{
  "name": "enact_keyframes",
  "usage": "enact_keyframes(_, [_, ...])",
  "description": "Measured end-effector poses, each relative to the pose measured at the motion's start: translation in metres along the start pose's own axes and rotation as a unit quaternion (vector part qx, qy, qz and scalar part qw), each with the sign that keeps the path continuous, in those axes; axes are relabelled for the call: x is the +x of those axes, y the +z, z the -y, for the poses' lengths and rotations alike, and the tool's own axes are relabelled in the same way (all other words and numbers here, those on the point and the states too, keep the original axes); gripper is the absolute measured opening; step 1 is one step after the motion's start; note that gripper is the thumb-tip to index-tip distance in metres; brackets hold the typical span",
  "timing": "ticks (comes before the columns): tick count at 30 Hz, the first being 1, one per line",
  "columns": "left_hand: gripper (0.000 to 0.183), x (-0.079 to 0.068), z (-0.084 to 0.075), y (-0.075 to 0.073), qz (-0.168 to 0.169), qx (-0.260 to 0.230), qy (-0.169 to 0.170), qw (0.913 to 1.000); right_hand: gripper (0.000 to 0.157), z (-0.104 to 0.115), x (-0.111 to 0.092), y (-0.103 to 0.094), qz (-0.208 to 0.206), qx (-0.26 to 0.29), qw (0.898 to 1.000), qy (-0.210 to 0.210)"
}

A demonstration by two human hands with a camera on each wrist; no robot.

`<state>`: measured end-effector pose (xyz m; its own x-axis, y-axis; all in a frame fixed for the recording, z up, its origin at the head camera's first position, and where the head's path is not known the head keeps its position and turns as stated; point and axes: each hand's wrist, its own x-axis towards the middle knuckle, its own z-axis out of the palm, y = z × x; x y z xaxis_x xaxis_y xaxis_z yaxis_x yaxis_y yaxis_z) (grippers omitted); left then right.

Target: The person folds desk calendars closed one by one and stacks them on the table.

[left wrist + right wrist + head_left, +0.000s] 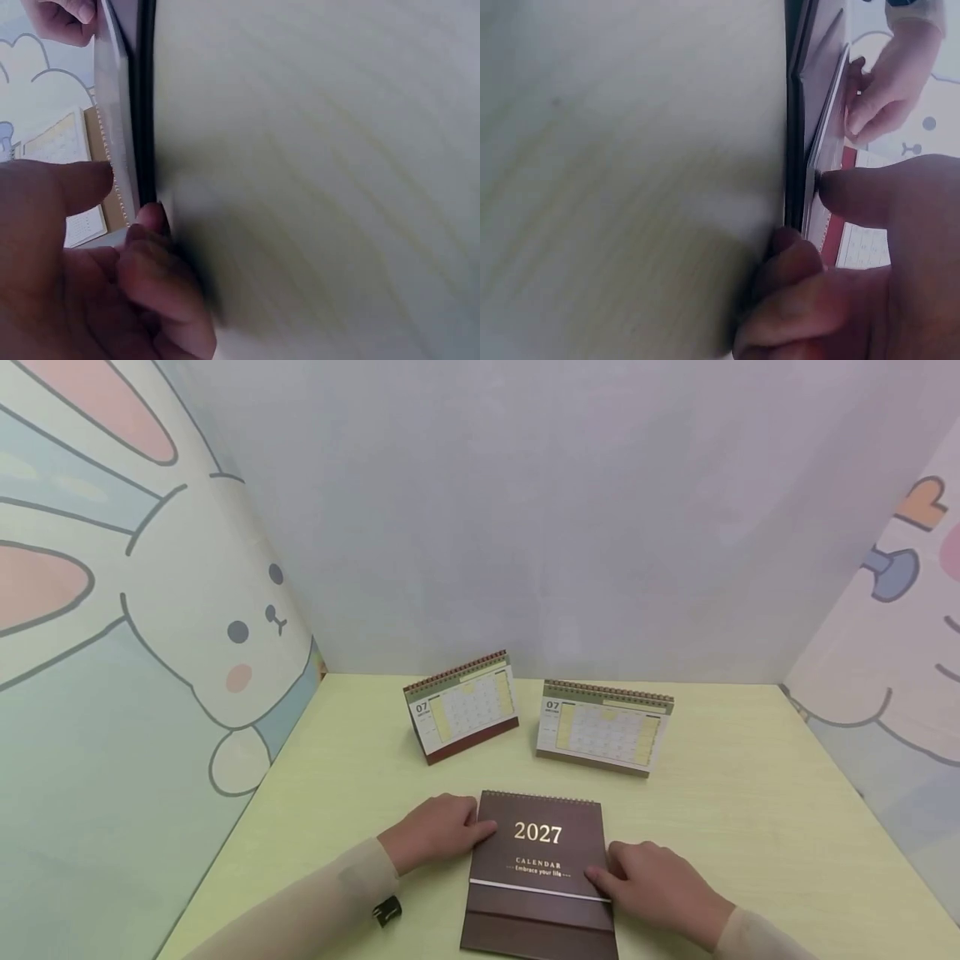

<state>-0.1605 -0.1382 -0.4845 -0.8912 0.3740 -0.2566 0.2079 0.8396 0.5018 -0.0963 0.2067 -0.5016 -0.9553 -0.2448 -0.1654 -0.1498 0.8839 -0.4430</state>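
A dark brown 2027 desk calendar lies flat near the front of the table, its spiral binding at the far end. My left hand grips its left edge near the binding, thumb on the cover. Lower down on the opposite side, my right hand pinches the edge. Both wrist views show the thumb above and curled fingers at the underside: the left fingers by the dark edge, the right fingers likewise. A pale strip crosses the calendar below its gold lettering.
Behind it stand two open desk calendars, a red-based one at left and a brown-based one at right, both showing 07. A small black object is beside the left sleeve. Printed fabric walls border the pale yellow table.
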Motion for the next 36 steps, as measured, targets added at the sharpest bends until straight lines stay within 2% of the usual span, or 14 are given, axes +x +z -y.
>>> enact_keyframes(3, [0.043, -0.004, -0.001, -0.001, -0.005, -0.043, -0.013, 0.999, 0.041, -0.002, -0.002, -0.002, -0.017, 0.012, 1.0, 0.01])
enact_keyframes(6, [0.038, -0.01, -0.003, 0.0, -0.03, -0.035, -0.011, 0.9989, 0.032, -0.002, -0.005, -0.003, -0.068, -0.007, 0.998, -0.01])
enact_keyframes(7, [0.038, -0.013, -0.004, 0.001, -0.041, -0.017, -0.005, 0.999, 0.031, -0.001, -0.007, -0.003, -0.092, -0.022, 0.995, -0.028])
enact_keyframes(9, [0.044, -0.021, -0.007, 0.004, -0.063, 0.035, 0.022, 0.9971, 0.042, 0.0, -0.009, -0.002, -0.137, -0.055, 0.986, -0.073])
enact_keyframes(12, [0.064, -0.03, -0.013, 0.01, -0.077, 0.107, 0.088, 0.9873, 0.065, 0.005, -0.011, 0.002, -0.171, -0.1, 0.97, -0.144])
enact_keyframes(14, [0.076, -0.034, -0.018, 0.014, -0.073, 0.148, 0.137, 0.9767, 0.079, 0.008, -0.011, 0.006, -0.165, -0.117, 0.963, -0.178])
enact_keyframes(16, [0.083, -0.036, -0.023, 0.018, -0.057, 0.173, 0.173, 0.968, 0.089, 0.012, -0.012, 0.01, -0.156, -0.14, 0.957, -0.201])
enact_keyframes(19, [0.089, -0.037, -0.028, 0.024, -0.026, 0.201, 0.198, 0.959, 0.097, 0.017, -0.013, 0.018, -0.145, -0.169, 0.951, -0.214])
enact_keyframes(22, [0.091, -0.038, -0.031, 0.028, 0.011, 0.207, 0.196, 0.9585, 0.1, 0.021, -0.014, 0.023, -0.136, -0.185, 0.949, -0.215])
enact_keyframes(25, [0.094, -0.037, -0.033, 0.031, 0.031, 0.214, 0.193, 0.957, 0.101, 0.022, -0.012, 0.026, -0.114, -0.179, 0.955, -0.209])
enact_keyframes(30, [0.094, -0.036, -0.034, 0.034, 0.039, 0.235, 0.192, 0.952, 0.098, 0.024, -0.009, 0.023, -0.054, -0.155, 0.966, -0.2])
enact_keyframes(36, [0.091, -0.034, -0.033, 0.036, 0.044, 0.238, 0.183, 0.9528, 0.098, 0.027, -0.009, 0.019, -0.006, -0.148, 0.968, -0.203])
